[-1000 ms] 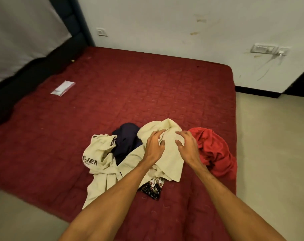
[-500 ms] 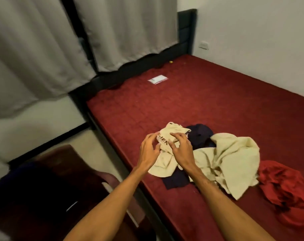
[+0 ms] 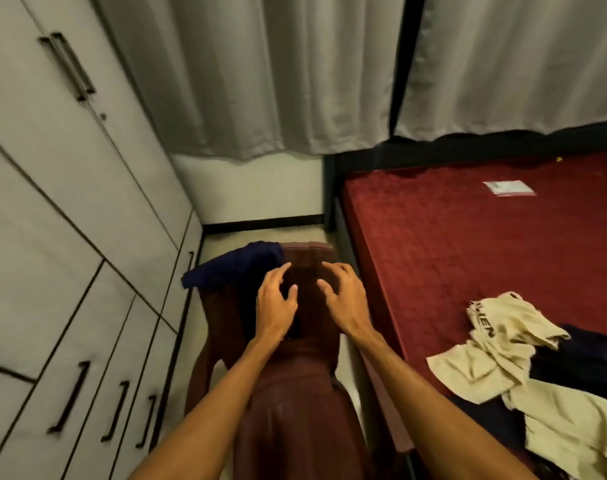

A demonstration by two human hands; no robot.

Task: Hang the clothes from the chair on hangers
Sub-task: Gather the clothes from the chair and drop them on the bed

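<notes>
Now, left hand (image 3: 276, 303) and right hand (image 3: 343, 299), fingers (image 3: 282, 271) loose, over the chair (image 3: 295, 427).

White wardrobe doors (image 3: 70, 202) with dark handles (image 3: 71, 65) are standing left of the left hand (image 3: 276, 303); grey curtains (image 3: 260, 81) are hanging beyond it; a red-covered bed (image 3: 451, 254) is lying right of the right hand (image 3: 343, 296), pale floor (image 3: 226, 233) showing between.

The left hand (image 3: 278, 303) and right hand (image 3: 342, 296) are side by side above a dark brown glossy chair (image 3: 295, 427), fingers spread, loosely bent, holding nothing. Just left of the left hand, a navy blue cloth garment (image 3: 232, 270) drapes over the chair. Well right of the right hand, cream cloth garments (image 3: 503, 351) lie crumpled on a dark red quilted mattress (image 3: 433, 254). Pale grey curtains (image 3: 260, 81) hang beyond the hands.
</notes>
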